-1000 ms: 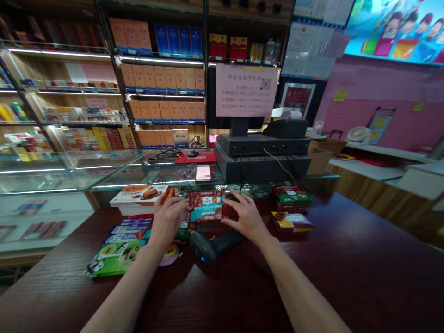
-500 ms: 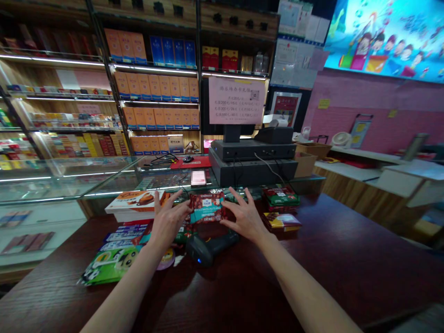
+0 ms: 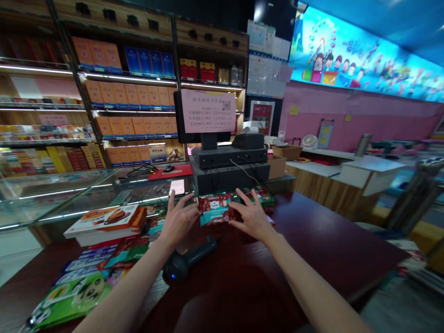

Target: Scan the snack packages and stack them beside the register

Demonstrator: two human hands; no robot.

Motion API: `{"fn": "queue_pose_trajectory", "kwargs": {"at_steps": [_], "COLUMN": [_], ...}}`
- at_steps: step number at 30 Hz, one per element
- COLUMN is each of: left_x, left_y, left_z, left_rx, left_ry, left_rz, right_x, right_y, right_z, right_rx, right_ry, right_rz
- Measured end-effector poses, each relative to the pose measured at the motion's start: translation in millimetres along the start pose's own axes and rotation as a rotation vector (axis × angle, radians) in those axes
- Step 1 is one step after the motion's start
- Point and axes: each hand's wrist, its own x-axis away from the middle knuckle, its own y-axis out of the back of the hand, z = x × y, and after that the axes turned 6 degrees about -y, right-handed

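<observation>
A red-brown and teal packet of whole hazelnut milk chocolate (image 3: pixel 214 210) is held upright-facing between my two hands, above the far part of the counter. My left hand (image 3: pixel 180 221) pinches its left edge, the other fingers raised. At the right edge, my right hand (image 3: pixel 254 217) grips it between thumb and fingers, with two fingers lifted. Below the packet a black barcode scanner (image 3: pixel 187 262) lies on the dark wood counter (image 3: pixel 222 296), a small blue light lit on it. Just behind my right hand are green and red packets (image 3: pixel 266 199), partly covered by it.
To the left sit an orange-and-white box (image 3: pixel 107 222), blue-white packets (image 3: pixel 83 259) and a green panda packet (image 3: pixel 69 298). Behind the counter stand a glass display case (image 3: pixel 79 194), a phone-like white screen (image 3: pixel 177 187) and a cash register with monitor (image 3: pixel 229 159).
My view has turned to the right. Both hands, still holding the chocolate packet, have shifted right along the counter, so the packet now sits beside the green and red packets.
</observation>
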Motion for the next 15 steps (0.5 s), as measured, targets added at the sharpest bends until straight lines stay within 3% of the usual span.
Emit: {"fn": "queue_pose_trajectory", "kwargs": {"at_steps": [15], "left_x": [-87], "left_y": [-66.6], "left_z": [-38], "left_rx": [0.094], "left_ry": [-0.086], "left_rz": [-0.014], "right_x": [30], "right_y": [24], "right_z": [-94], "right_rx": [0.113], "right_ry": [-0.113], "right_rz": [0.011]}}
